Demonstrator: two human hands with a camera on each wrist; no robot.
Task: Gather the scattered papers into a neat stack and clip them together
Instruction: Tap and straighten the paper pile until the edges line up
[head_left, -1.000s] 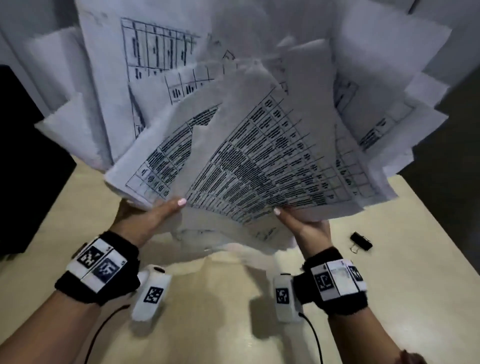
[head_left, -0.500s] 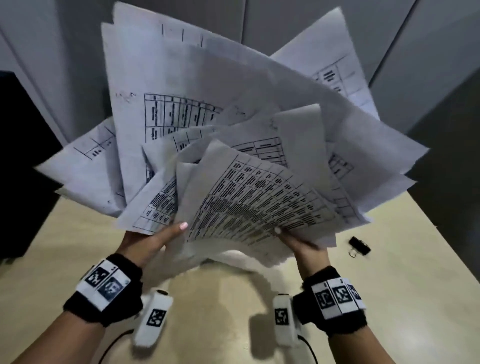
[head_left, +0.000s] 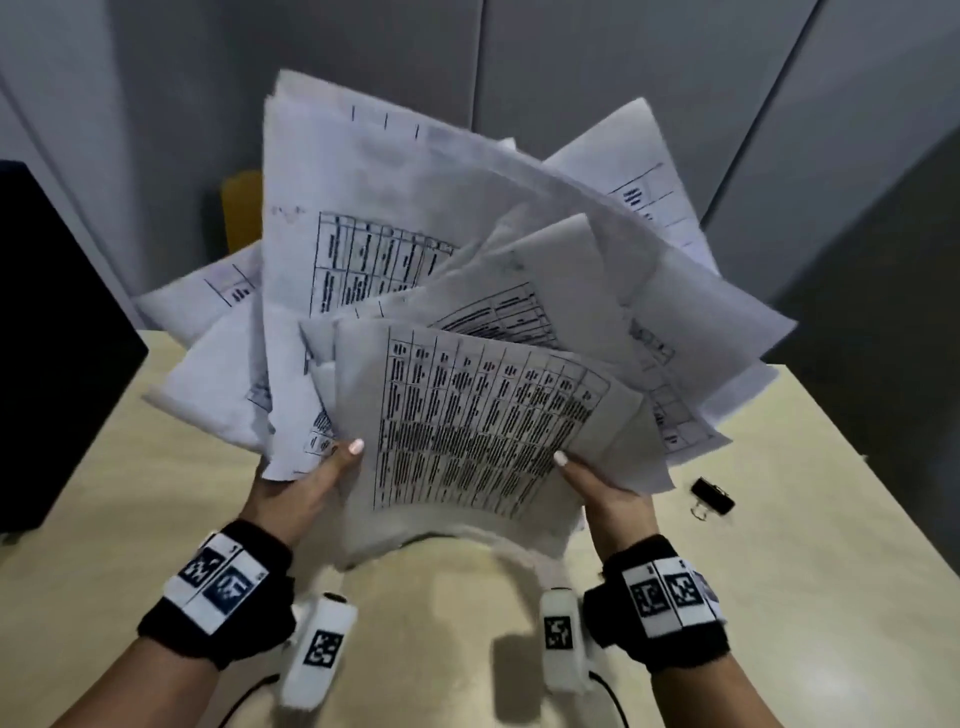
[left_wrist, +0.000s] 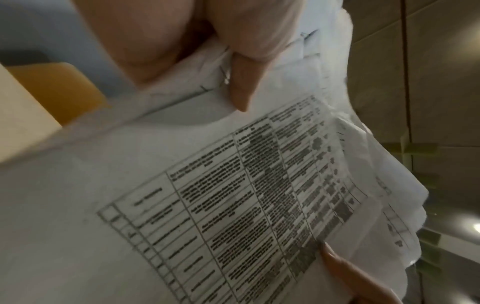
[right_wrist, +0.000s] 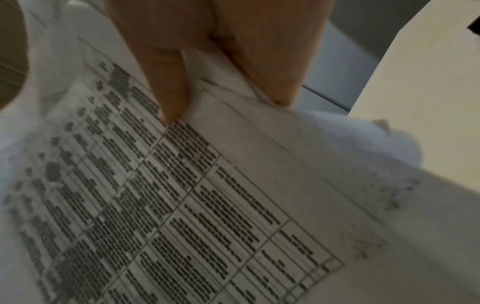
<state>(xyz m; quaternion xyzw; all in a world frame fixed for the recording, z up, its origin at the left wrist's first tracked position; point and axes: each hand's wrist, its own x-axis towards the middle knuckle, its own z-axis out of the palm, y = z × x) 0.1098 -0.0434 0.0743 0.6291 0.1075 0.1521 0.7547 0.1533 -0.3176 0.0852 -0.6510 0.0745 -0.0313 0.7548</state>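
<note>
**Head view: a fan of sheets to be squared**

Left hand (head_left: 304, 491) pinches the papers (head_left: 467, 322) at their lower edge, held upright above the table (head_left: 810, 571). Right hand (head_left: 597, 486) grips likewise. Loosen both grips and tap the edges down. The binder clip (head_left: 710, 497) lies near.

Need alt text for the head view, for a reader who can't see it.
Two hands, left hand and right hand, hold a messy fan of printed papers upright above a light wooden table, each gripping a lower corner. A black binder clip lies on the table beside the right hand. Grey wall panels stand behind.
</note>
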